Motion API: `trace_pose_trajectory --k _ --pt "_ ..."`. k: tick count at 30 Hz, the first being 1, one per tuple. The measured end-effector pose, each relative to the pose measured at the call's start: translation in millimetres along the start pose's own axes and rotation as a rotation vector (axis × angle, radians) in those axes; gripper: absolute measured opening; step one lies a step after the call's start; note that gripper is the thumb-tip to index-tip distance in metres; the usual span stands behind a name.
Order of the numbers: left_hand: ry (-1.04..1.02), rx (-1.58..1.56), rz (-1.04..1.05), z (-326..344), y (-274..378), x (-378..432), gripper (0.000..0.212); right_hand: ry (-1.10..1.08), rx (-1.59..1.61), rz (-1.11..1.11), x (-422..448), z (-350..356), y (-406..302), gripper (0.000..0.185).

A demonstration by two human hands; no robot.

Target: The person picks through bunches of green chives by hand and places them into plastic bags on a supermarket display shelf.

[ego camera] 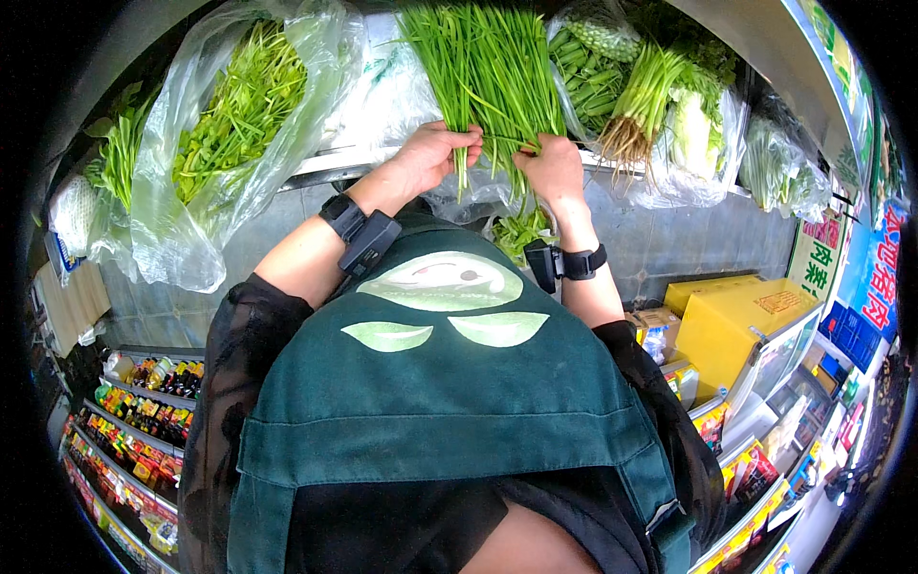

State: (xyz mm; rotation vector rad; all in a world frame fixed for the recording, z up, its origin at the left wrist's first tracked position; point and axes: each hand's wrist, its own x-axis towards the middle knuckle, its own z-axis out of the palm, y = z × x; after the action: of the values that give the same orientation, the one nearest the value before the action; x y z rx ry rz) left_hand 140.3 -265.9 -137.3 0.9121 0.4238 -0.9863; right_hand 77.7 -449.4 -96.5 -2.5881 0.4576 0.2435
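Observation:
A wide spread of long green garlic chives [502, 79] lies before me across the edge of the produce counter, stem ends towards me. My left hand [441, 154] pinches a few stems between thumb and fingers at the left side of the spread. My right hand [556, 168] has its fingers closed on stems at the right side. A thin strand runs between the two hands over the chives. Below the hands, a clear plastic bag with leafy greens [520, 233] shows in front of my green apron [445, 387].
An open plastic bag of leafy greens [247, 93] stands at left. Right of the chives are green pods [592, 90], a rooted bunch of greens [638, 100] and a pale leafy cabbage [694, 136]. Bottle shelves [143, 423] and a yellow box [739, 326] are behind me.

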Motion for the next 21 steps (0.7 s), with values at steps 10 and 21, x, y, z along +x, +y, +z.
trace_pose_trajectory --k 10,21 --pt "0.015 0.027 -0.003 21.0 -1.1 7.5 0.022 -0.188 0.597 -0.065 -8.8 10.7 -1.8 0.015" --pt "-0.010 -0.096 -0.100 -11.4 2.4 6.5 0.021 -0.011 1.858 0.242 -9.7 -26.6 5.8 0.019"
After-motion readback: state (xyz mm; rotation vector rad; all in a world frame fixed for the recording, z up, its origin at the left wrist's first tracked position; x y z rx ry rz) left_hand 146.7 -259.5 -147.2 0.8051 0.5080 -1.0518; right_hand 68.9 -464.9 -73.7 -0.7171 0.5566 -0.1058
